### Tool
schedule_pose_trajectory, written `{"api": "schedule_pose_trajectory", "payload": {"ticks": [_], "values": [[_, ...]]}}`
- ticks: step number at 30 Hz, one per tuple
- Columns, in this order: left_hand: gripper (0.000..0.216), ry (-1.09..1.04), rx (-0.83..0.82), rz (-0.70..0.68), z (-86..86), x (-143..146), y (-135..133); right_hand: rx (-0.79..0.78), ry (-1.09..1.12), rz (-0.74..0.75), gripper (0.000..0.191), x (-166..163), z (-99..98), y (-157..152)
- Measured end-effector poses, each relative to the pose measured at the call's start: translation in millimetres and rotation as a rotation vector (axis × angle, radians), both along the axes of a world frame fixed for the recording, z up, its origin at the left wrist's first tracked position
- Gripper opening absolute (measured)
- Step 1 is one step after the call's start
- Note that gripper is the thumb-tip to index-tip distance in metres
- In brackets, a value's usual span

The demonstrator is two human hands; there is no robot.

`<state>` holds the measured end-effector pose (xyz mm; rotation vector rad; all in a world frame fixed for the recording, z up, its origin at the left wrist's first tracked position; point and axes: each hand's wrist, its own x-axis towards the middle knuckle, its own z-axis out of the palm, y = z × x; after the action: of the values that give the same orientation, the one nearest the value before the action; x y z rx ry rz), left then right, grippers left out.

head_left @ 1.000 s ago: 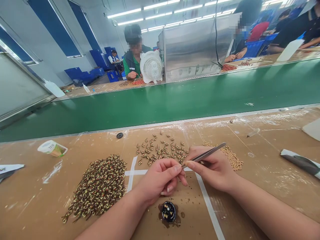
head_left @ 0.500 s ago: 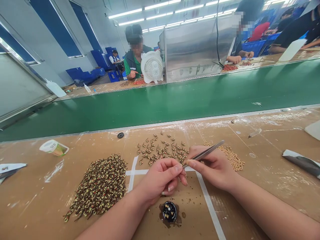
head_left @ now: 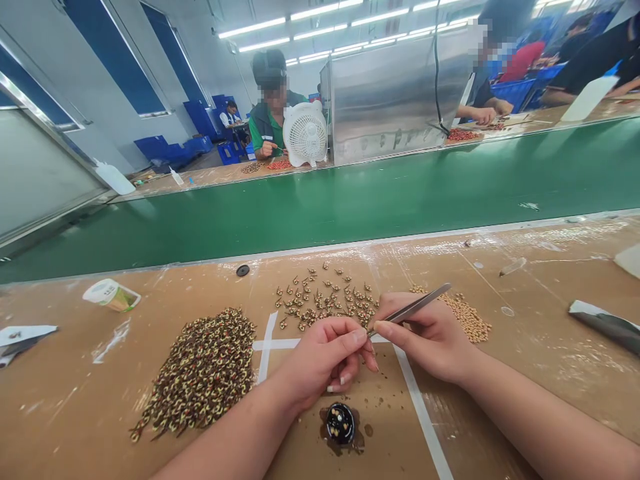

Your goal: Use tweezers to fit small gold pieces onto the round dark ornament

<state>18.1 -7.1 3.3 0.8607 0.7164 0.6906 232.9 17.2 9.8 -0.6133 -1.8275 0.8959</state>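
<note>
My right hand is closed around metal tweezers, whose tips point down-left to the fingertips of my left hand. The left thumb and forefinger are pinched together; whatever sits between them is too small and covered to name. Just below stands a small round black dish with a few tan beads in dark liquid, ringed by a wet stain. Beyond my hands lie scattered small brown-and-cream pieces. Behind my right hand is a heap of tan beads.
A large pile of dark-and-cream pieces lies left. A paper cup rests on its side, near a black disc. White tape strips mark the brown table. Beyond runs a green belt; co-workers sit across it, near a white fan.
My hands and the tweezers hold nearly the same pose, with the view shifted very slightly. Across the belt, the hands of the co-worker at right have moved.
</note>
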Motion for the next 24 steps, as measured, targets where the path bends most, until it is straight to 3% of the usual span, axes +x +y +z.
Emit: {"api": "schedule_pose_trajectory", "payload": {"ticks": [17, 24], "values": [[0.036, 0.001, 0.025, 0.007, -3.0, -0.2, -0.4, 0.025, 0.006, 0.039, 0.021, -0.4, -2.6, 1.1], [0.041, 0.012, -0.027, -0.011, 4.7, -1.3, -2.6, 0.041, 0.017, 0.035, 0.018, -1.5, -2.5, 0.3]]}}
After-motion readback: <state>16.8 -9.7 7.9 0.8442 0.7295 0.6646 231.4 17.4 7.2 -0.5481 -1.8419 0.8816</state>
